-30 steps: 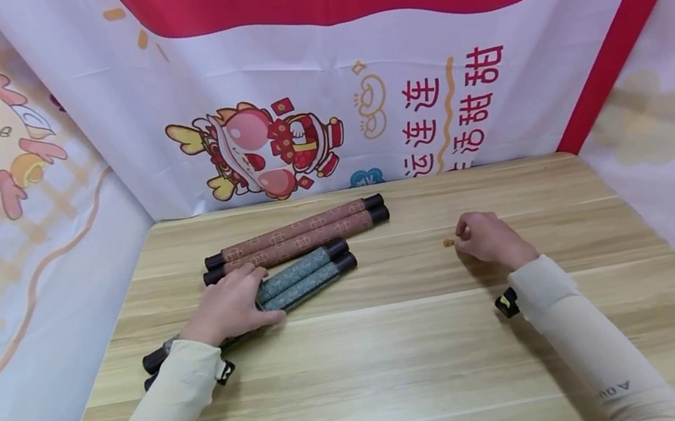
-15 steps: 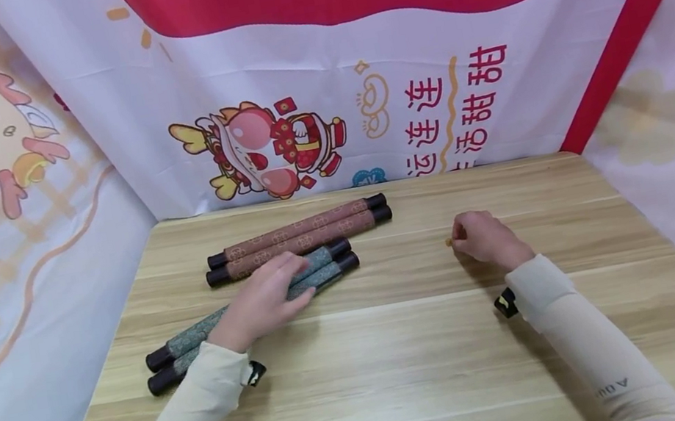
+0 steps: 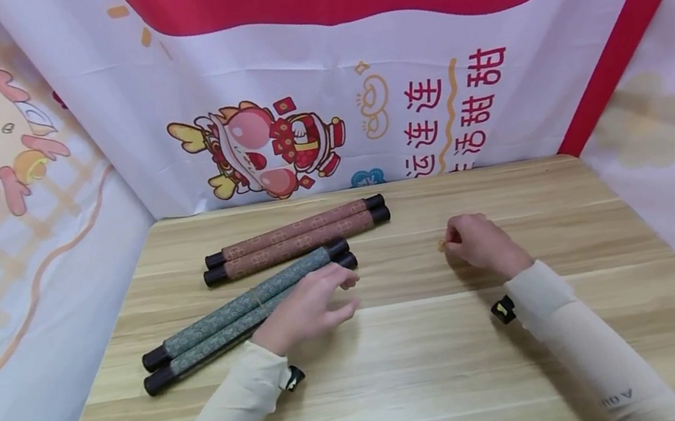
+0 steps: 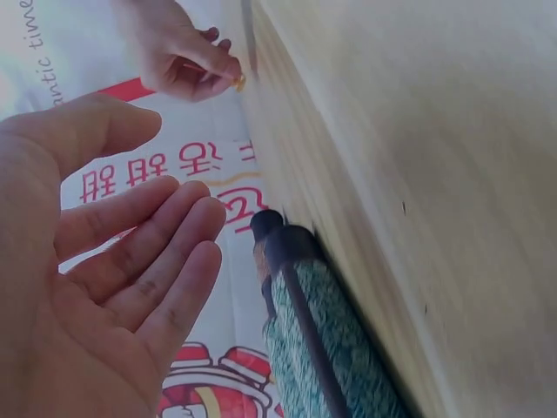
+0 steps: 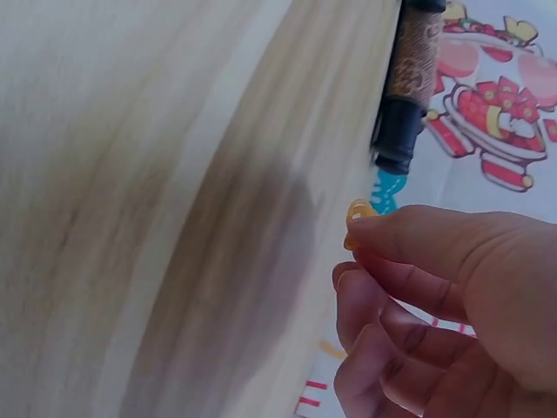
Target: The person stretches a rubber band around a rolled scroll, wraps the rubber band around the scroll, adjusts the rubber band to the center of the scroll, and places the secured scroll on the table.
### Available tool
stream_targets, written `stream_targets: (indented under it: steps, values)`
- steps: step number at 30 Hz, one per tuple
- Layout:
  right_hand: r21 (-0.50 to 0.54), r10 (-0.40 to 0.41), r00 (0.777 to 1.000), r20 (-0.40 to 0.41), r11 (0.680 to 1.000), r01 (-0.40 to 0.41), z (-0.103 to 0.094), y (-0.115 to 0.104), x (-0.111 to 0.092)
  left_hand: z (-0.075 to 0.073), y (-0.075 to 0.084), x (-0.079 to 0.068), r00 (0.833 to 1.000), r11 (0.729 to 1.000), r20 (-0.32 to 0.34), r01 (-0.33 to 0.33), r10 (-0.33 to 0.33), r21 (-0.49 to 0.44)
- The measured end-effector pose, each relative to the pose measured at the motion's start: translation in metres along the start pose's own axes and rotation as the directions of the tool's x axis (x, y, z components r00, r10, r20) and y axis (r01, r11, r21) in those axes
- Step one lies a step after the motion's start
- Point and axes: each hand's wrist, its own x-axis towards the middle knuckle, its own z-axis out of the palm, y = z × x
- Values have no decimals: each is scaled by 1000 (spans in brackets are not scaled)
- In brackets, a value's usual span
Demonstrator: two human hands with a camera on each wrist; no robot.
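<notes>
Two teal patterned scrolls (image 3: 215, 320) with dark end knobs lie side by side on the table, a thin band round their middle. My left hand (image 3: 308, 306) hovers beside their right end, its fingers loosely bent and holding nothing. In the left wrist view, the left hand (image 4: 130, 252) shows its palm, apart from the teal scrolls (image 4: 335, 340). Over the table's right half, my right hand (image 3: 482, 243) pinches a small yellow-orange rubber band (image 3: 442, 246) between thumb and finger. The right wrist view shows the bunched rubber band (image 5: 358, 212) poking past the thumb tip.
Two reddish-brown patterned scrolls (image 3: 296, 242) with black ends lie behind the teal pair. The wooden table (image 3: 419, 375) ends at a printed cloth backdrop (image 3: 297, 46), with more printed cloth at both sides.
My left hand has left the middle of the teal scrolls and moved right, towards my right hand. The right hand, still pinching the rubber band, has shifted slightly left.
</notes>
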Motion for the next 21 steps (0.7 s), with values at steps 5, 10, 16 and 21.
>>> stream_targets:
  steps: [5,10,16,21]
  values:
    - [2,-49,999,-9,999,49,-2,-10,-9,7,3,7,1000,1000,-7,-13,13,-28]
    - [6,-111,994,-14,994,111,-2,-26,-18,9,6,14,1000,996,-5,-8,8,-89]
    - [-3,-173,985,9,985,173,-2,-51,-30,14,12,23,1000,986,0,-5,5,-169]
    - [-27,-198,980,20,980,199,-3,-71,-39,21,16,30,1000,976,-12,-2,-1,-218]
